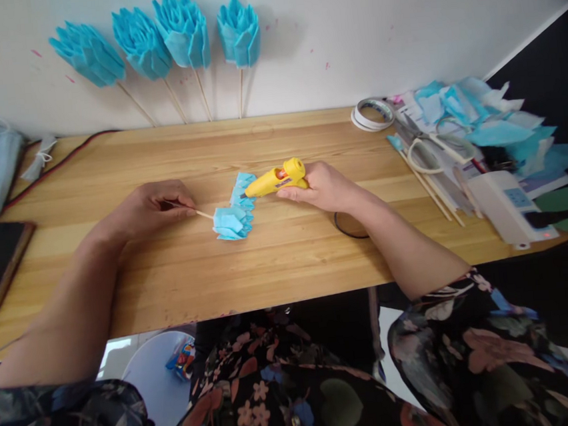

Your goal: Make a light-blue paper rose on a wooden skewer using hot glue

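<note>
gluing seems the step in hand: the right hand (pixel 322 188) grips a yellow hot-glue gun (pixel 271 180), its nozzle (pixel 243 195) at a blue pleated strip (pixel 243 181) on the counter (pixel 170 284); the left hand (pixel 156 210) pinches the wooden stick (pixel 204 214) of the blue flower head (pixel 229 222) beside that strip. next likely calls for a steady stick. any glue and the trigger can't be made out.

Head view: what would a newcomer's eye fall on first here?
Probably the yellow glue gun in the right hand, near mid-table, its nozzle at the blue strip. Next, the four blue flowers on sticks against the wall, behind the table. Then the blue scraps heaped at the table's right end.
</note>
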The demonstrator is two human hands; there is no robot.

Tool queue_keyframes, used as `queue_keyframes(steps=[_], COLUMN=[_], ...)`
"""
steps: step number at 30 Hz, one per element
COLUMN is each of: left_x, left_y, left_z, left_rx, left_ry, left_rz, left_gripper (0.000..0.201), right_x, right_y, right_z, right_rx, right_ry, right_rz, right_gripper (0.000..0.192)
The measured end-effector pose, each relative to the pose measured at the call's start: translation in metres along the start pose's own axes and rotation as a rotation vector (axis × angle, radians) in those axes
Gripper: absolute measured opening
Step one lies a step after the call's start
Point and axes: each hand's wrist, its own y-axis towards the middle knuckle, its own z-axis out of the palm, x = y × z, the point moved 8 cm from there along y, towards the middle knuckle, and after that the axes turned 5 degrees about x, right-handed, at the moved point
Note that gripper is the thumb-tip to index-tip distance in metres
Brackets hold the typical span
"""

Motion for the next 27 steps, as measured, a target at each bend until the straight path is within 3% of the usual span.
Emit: queue_keyframes(steps=[27], left_x=[0.0006], left_y=[0.0007], left_z=[-0.0005], left_rx=[-0.006], left_ry=[0.006], left_rz=[0.027], left_gripper=[0.032], right_x=[0.0011], right_y=[-0.0100], right_z=[-0.0094], right_rx=[0.136], right_ry=[0.085], right_rz=[-0.017], right_gripper=[0.041])
